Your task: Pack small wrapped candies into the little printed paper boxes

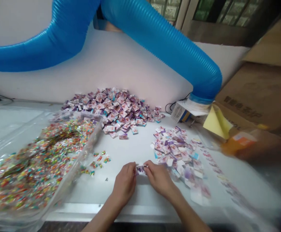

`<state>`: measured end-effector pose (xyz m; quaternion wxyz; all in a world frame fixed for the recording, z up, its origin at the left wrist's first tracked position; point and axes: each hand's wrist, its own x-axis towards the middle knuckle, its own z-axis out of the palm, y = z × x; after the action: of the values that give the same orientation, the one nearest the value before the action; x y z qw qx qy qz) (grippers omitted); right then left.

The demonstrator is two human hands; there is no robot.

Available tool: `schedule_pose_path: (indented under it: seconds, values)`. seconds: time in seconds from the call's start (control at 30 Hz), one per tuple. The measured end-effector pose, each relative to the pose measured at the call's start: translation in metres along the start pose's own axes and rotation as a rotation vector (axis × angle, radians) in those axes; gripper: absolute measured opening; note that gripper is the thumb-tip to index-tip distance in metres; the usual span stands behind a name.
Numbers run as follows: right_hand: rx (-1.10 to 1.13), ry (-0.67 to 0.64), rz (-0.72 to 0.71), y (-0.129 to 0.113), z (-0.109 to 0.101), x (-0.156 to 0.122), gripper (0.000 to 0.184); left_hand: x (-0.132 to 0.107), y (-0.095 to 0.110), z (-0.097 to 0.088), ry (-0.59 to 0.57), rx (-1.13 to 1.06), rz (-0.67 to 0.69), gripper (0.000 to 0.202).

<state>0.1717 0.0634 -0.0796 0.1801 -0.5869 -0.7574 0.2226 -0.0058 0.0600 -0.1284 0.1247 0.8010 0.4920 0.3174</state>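
Note:
Between my two hands, near the table's front edge, is a small printed box (140,169) in white and purple. My left hand (126,180) pinches its left end, and my right hand (159,178) pinches the right end. Fingers cover both ends of the box. To the left lie several small clear packets with colourful pieces (100,158). Right of my right hand spreads a pile of similar printed boxes (175,148), some looking flat or with flaps out.
A large clear plastic bag (92,141) full of colourful packets covers the left side. Against the wall rises a heap of small boxes (121,108). A blue duct (164,42) ends at a white fan unit (179,111). Cardboard boxes (261,93) stand at the right.

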Motion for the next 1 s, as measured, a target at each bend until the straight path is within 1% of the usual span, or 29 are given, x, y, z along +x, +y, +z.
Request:
schedule_pose_path:
  seconds: [0.1, 0.17, 0.3, 0.37, 0.4, 0.47, 0.53, 0.6, 0.67, 0.73, 0.8, 0.9, 1.0]
  values:
    - [-0.078, -0.082, 0.033, -0.014, 0.003, 0.008, 0.024, -0.017, -0.002, 0.002, 0.110, 0.051, 0.073, 0.042]
    - [-0.065, -0.122, 0.038, -0.023, 0.009, 0.017, 0.021, -0.029, -0.006, -0.001, 0.144, 0.071, 0.068, 0.038]
    - [0.067, -0.258, -0.074, -0.041, 0.032, 0.047, 0.011, -0.054, -0.025, -0.016, 0.213, 0.067, -0.063, 0.034]
    - [0.107, -0.286, -0.110, -0.051, 0.049, 0.068, 0.015, -0.067, -0.036, -0.025, 0.264, 0.065, -0.152, 0.034]
    - [0.116, -0.267, -0.109, -0.056, 0.058, 0.078, 0.019, -0.072, -0.041, -0.029, 0.287, 0.065, -0.192, 0.034]
    - [0.114, -0.187, -0.090, -0.066, 0.080, 0.097, 0.023, -0.081, -0.046, -0.036, 0.320, 0.062, -0.253, 0.033]
    - [0.110, -0.117, -0.080, -0.076, 0.103, 0.109, 0.024, -0.086, -0.048, -0.039, 0.345, 0.049, -0.282, 0.033]
    - [0.126, -0.079, -0.084, -0.082, 0.121, 0.116, 0.021, -0.089, -0.048, -0.041, 0.361, 0.032, -0.299, 0.034]
    - [0.167, -0.050, -0.085, -0.083, 0.132, 0.117, 0.017, -0.089, -0.048, -0.040, 0.372, 0.018, -0.320, 0.034]
    - [0.231, -0.028, -0.076, -0.077, 0.132, 0.116, 0.018, -0.088, -0.049, -0.039, 0.377, 0.010, -0.341, 0.034]
    - [0.308, -0.030, -0.057, -0.069, 0.123, 0.111, 0.017, -0.086, -0.050, -0.036, 0.379, 0.001, -0.346, 0.033]
    - [0.420, -0.052, -0.025, -0.056, 0.100, 0.095, 0.015, -0.080, -0.050, -0.030, 0.370, -0.002, -0.325, 0.034]
    - [0.493, -0.060, -0.013, -0.050, 0.076, 0.069, 0.015, -0.073, -0.046, -0.020, 0.357, 0.013, -0.287, 0.034]
